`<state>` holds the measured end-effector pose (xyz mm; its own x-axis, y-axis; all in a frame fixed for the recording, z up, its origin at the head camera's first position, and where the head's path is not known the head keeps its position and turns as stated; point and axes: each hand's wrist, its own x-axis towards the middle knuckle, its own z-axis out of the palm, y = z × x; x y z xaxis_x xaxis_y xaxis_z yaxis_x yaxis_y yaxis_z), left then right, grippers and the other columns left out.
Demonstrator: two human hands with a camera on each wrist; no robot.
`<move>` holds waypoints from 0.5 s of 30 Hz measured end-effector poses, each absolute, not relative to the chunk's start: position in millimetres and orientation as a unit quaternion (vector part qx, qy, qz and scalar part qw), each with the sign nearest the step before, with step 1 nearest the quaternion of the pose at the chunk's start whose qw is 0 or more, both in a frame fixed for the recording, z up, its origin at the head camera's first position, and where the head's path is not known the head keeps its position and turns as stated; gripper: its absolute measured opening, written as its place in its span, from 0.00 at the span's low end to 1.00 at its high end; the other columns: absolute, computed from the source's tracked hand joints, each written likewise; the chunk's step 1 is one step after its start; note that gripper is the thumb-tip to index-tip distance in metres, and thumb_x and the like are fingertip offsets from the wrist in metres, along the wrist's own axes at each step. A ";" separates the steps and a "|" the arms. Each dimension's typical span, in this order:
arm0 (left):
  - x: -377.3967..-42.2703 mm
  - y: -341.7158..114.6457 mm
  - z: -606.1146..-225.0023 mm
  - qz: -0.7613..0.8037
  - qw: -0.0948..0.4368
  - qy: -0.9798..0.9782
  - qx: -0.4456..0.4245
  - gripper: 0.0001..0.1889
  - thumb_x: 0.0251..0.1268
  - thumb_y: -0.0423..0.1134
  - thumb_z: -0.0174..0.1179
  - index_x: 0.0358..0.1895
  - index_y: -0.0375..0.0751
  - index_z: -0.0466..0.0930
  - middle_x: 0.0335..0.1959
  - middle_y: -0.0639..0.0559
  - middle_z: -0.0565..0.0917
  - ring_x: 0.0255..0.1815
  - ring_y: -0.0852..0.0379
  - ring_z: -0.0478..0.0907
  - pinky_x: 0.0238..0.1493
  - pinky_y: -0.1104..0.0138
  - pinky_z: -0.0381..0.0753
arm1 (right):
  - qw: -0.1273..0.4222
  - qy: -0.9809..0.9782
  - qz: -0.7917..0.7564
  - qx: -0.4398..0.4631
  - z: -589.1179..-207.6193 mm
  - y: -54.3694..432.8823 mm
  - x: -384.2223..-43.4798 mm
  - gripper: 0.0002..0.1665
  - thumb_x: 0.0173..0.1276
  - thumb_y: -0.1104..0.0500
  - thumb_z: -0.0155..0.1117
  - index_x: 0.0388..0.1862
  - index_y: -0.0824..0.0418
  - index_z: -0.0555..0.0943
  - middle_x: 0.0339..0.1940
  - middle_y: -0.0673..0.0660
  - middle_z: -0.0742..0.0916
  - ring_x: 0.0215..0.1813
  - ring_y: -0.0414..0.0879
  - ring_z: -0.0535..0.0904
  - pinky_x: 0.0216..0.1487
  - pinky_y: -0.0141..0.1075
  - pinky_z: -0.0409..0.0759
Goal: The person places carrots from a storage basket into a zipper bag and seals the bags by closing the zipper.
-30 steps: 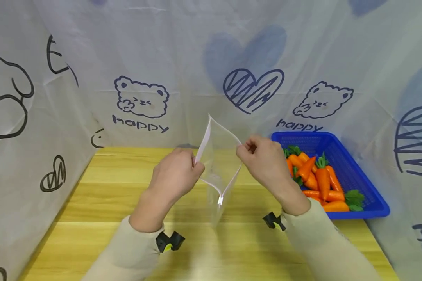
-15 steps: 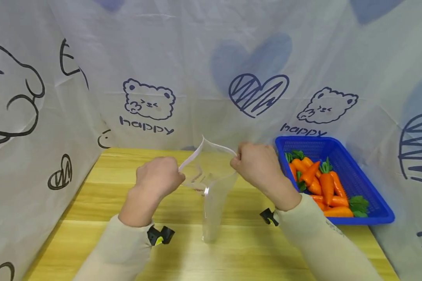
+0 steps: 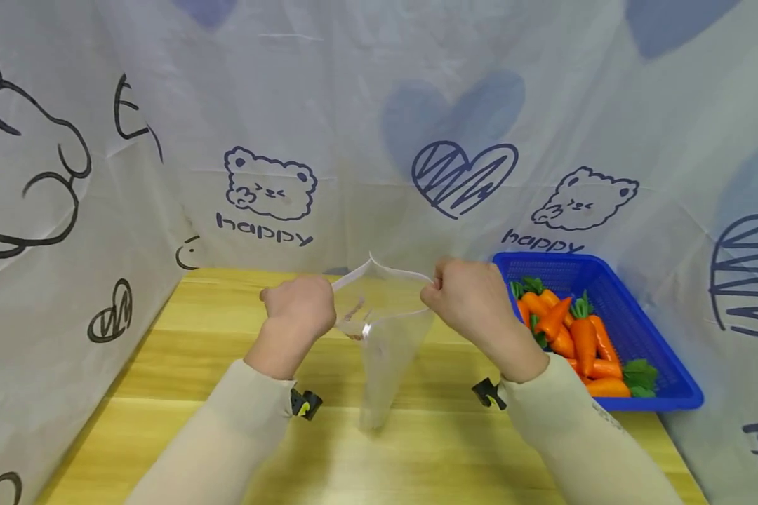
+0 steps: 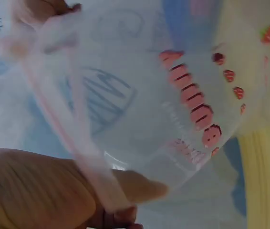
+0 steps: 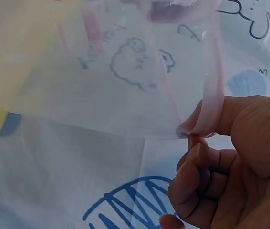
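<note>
In the head view, a clear zip bag (image 3: 388, 358) hangs upright above the wooden table (image 3: 227, 435), its mouth spread apart. My left hand (image 3: 303, 305) grips the left side of the rim. On the opposite side, my right hand (image 3: 470, 294) pinches the rim between thumb and fingers. The left wrist view shows pink and strawberry prints on the bag (image 4: 135, 100); the thumb lies behind the clear film there and the other fingers are partly hidden. The bag's pink-edged rim (image 5: 213, 90) is folded at my right fingertips in the right wrist view.
A blue plastic basket (image 3: 657, 322) stands at the right on the table. Several orange carrots (image 3: 584, 344) with green tops lie in it. A white sheet (image 3: 354, 105) with printed bears and hearts encloses the table at the back and sides.
Both hands sit lower in the head view than a second ago. The bag's mouth has widened sideways, and my left hand has turned at the rim.
</note>
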<state>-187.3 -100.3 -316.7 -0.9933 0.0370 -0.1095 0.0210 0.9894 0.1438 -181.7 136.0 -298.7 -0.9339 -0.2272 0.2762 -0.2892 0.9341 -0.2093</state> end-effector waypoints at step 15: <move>-186.9 -96.0 -334.5 0.093 0.017 0.993 0.077 0.07 0.69 0.37 0.60 0.33 0.39 0.82 0.24 0.48 0.81 0.27 0.47 0.79 0.32 0.49 0.80 | 0.068 -0.977 0.130 0.153 -309.9 142.0 -185.2 0.15 0.64 0.57 0.63 0.19 0.52 0.71 0.14 0.47 0.71 0.19 0.47 0.69 0.26 0.40 0.65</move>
